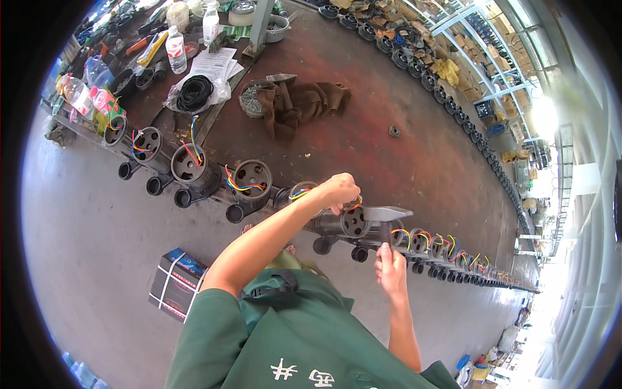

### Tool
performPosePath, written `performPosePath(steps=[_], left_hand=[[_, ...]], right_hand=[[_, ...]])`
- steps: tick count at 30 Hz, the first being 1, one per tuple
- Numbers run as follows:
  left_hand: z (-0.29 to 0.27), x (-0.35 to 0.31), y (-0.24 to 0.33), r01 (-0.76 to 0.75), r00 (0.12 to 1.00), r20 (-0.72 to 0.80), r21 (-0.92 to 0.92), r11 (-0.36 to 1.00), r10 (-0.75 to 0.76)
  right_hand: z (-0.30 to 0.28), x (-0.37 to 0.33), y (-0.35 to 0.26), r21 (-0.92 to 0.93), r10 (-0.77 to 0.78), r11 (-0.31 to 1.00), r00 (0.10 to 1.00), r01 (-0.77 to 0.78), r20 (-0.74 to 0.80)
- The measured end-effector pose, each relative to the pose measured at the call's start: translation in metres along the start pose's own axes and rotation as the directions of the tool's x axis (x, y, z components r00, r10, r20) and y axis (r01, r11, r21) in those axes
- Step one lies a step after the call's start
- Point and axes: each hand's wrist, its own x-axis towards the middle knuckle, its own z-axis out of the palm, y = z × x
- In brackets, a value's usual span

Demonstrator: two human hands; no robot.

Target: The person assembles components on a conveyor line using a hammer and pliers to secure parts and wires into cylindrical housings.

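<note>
The right hand (391, 269) is clamped round the handle of a hammer (389, 214), its head just beside a perforated motor housing (354, 222) at the worktop's (447, 181) near edge. The left hand (343, 191) is bunched at that housing's top, by its wires; whether the fingers pinch anything, I cannot tell. Coloured wires (246, 188) emerge from housings to either side along the near edge, so wiring there seems done; how many await hammer work is unclear. Housings (427, 82) also line the far edge, too small to judge. Toward the left end stands a water bottle (175, 50) with a red-and-white label. Below the near edge, a strapped carton (176, 285) bears printing, and the green apron (304, 324) two white characters.
</note>
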Motion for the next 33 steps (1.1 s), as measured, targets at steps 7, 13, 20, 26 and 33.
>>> performPosePath(steps=[7,13,20,26,33], left_hand=[[0.005,-0.001,0.008,0.004,1.0,-0.018,-0.037,0.999,-0.005],[-0.003,-0.006,0.0,-0.014,0.999,0.048,-0.198,0.98,0.024],[0.003,-0.005,0.009,-0.012,0.998,0.051,-0.155,0.988,0.02],[-0.004,-0.007,0.008,-0.002,0.998,0.054,-0.131,0.991,0.009],[0.002,-0.012,0.018,0.019,0.996,0.086,-0.175,0.984,-0.004]], right_hand=[[0.024,0.027,0.083,-0.254,-0.138,0.961,0.986,0.11,-0.097],[0.004,0.006,0.009,-0.03,-0.037,0.999,0.993,0.034,-0.11],[0.039,0.015,0.058,-0.404,-0.213,0.908,0.955,0.115,-0.206],[0.015,0.001,0.007,-0.141,-0.04,0.99,0.992,0.023,-0.117],[0.05,0.016,0.08,-0.314,-0.24,0.937,0.936,0.154,-0.256]])
